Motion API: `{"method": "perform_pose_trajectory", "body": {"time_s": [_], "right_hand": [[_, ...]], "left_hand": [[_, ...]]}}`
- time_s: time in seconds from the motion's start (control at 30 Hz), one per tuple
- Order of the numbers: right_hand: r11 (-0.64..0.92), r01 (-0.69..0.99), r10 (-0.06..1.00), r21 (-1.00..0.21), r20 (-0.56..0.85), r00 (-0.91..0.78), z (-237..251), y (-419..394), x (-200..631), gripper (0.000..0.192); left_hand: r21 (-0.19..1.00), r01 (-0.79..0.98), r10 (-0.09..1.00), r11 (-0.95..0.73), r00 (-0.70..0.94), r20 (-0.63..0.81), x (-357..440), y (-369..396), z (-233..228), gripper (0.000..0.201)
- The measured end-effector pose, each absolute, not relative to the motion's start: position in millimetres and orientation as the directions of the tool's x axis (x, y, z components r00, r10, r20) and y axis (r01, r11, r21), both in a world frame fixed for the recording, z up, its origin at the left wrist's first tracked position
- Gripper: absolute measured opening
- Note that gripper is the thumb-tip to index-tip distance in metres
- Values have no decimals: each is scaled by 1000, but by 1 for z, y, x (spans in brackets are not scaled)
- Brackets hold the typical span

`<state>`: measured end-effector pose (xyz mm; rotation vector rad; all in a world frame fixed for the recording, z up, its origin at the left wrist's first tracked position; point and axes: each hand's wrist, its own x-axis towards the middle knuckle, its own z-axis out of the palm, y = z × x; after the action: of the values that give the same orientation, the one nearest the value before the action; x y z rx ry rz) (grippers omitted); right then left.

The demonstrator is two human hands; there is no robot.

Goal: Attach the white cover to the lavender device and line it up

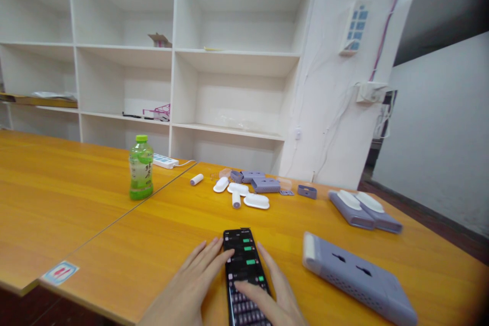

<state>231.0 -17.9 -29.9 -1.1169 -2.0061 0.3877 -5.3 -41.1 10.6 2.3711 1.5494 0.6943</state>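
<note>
A black smartphone [241, 260] lies flat on the orange wooden table [160, 244], its screen lit with green buttons and a keyboard at the near end. My left hand [193, 285] rests flat along the phone's left edge, fingers stretched and touching it. My right hand [273, 293] lies over the phone's lower right, a finger pressed on the screen near the keyboard. Neither hand grips anything.
A long lilac perforated case [357, 277] lies right of the phone. Two smaller lilac units with white tops [364, 209] sit further back right. Several lilac and white small parts [250, 191] are scattered mid-table. A green bottle [141, 167], power strip [165, 161] and white shelves [171, 61] stand behind.
</note>
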Motion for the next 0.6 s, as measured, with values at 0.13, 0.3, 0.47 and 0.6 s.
{"method": "perform_pose_trajectory", "body": {"time_s": [0.13, 0.3, 0.47, 0.6], "right_hand": [[364, 594, 929, -717, 328, -172, -31, -10, 221, 67], [298, 565, 955, -769, 245, -169, -29, -6, 216, 78], [313, 536, 950, -784, 252, -185, -39, -4, 223, 76], [467, 567, 883, -679, 394, -257, -36, -13, 230, 52]], "left_hand": [[434, 799, 908, -417, 345, 236, -6, -41, 14, 92], [424, 813, 916, -400, 340, 212, -5, -44, 20, 91], [443, 805, 918, -394, 324, 228, -5, -45, 16, 89], [428, 813, 917, -396, 323, 235, -3, -45, 18, 92]]}}
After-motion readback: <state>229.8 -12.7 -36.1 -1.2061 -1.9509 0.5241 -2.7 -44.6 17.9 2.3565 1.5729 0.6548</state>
